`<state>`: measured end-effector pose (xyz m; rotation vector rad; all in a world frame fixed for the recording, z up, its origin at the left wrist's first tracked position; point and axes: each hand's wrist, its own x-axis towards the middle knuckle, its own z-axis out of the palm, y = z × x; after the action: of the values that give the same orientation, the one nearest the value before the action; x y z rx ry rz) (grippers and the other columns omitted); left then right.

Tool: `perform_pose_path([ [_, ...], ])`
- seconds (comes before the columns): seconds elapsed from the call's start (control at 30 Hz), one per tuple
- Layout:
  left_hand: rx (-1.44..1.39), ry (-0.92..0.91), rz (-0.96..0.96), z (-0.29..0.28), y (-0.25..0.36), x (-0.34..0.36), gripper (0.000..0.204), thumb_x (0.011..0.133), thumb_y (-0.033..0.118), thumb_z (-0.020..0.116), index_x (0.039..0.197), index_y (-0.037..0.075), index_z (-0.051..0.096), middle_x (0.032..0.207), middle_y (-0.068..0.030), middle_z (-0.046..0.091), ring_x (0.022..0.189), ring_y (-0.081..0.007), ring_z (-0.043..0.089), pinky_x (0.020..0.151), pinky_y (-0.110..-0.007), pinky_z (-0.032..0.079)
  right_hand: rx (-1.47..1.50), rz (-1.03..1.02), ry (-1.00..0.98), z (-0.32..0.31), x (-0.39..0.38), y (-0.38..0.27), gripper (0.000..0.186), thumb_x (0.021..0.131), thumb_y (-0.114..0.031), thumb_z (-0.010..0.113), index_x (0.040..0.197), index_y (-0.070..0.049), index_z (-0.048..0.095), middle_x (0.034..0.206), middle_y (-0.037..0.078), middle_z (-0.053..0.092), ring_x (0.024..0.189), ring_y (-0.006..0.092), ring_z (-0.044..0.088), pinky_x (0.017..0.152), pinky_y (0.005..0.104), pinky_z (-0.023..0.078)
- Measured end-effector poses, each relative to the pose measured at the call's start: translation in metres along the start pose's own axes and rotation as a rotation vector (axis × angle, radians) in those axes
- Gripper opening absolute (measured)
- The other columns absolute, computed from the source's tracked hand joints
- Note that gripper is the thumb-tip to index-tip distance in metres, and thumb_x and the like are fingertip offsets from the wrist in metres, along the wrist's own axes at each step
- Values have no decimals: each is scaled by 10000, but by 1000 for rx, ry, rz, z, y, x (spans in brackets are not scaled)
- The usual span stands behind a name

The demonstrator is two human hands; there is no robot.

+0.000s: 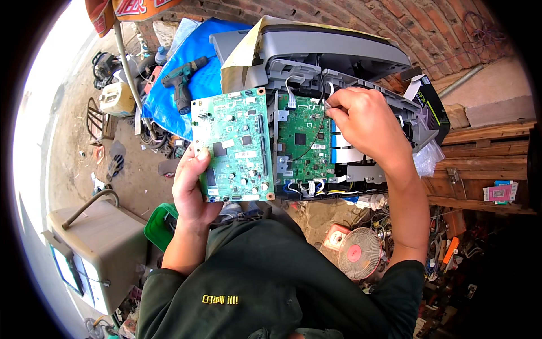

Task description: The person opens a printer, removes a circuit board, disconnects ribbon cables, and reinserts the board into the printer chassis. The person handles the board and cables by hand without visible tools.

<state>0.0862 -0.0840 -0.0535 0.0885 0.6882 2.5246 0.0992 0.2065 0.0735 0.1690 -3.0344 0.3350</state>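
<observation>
A loose green circuit board (232, 152) is gripped at its lower left edge by my left hand (193, 183), thumb on its face. Just to its right, a second green circuit board (305, 135) is mounted in the opened side of a grey printer (339, 51). My right hand (364, 121) pinches at the upper right corner of the mounted board, close to a white cable; what the fingertips hold is hidden. White flat ribbon cables (345, 150) with blue ends run along that board's right edge. A thin black wire (323, 104) hangs across it.
A cordless drill (183, 85) lies on a blue plastic sheet (212, 42) at the left. A black box (432, 104) stands right of the printer, beside bubble wrap (429, 161). Below are a round fan (359, 254) and a green bin (161, 226). A brick wall (429, 28) rises behind.
</observation>
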Motion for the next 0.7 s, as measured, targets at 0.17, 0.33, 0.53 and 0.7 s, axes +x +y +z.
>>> perform_pose_path([
  [0.17, 85, 33, -23, 10, -1, 0, 581, 985, 244, 620, 1458, -53, 459, 1358, -187, 630, 1212, -283, 651, 1055, -417, 516, 43, -8, -47, -5, 7, 0, 133, 845, -73, 723, 899, 44, 757, 829, 244, 714, 825, 417, 712, 808, 476, 561],
  [0.33, 132, 67, -19, 11, -4, 0, 590, 983, 241, 635, 1454, -59, 446, 1347, -199, 631, 1193, -284, 663, 1042, -426, 533, -100, -23, -102, -5, 13, -7, 122, 831, -67, 719, 825, 55, 731, 812, 269, 695, 816, 429, 707, 799, 486, 564],
  [0.53, 91, 50, 9, 15, -6, -3, 434, 1002, 150, 607, 1388, -33, 534, 1286, -163, 677, 1134, -242, 689, 996, -396, 557, -191, -29, -68, 5, 10, -2, 109, 840, -48, 705, 862, 58, 699, 863, 233, 706, 810, 427, 687, 754, 491, 538],
  [0.7, 28, 54, 21, 16, -6, -4, 393, 1008, 113, 598, 1374, -27, 562, 1271, -152, 689, 1106, -229, 700, 977, -390, 568, -92, -87, 39, 8, 3, 2, 99, 859, -50, 672, 838, 46, 663, 837, 231, 697, 785, 433, 686, 732, 511, 549],
])
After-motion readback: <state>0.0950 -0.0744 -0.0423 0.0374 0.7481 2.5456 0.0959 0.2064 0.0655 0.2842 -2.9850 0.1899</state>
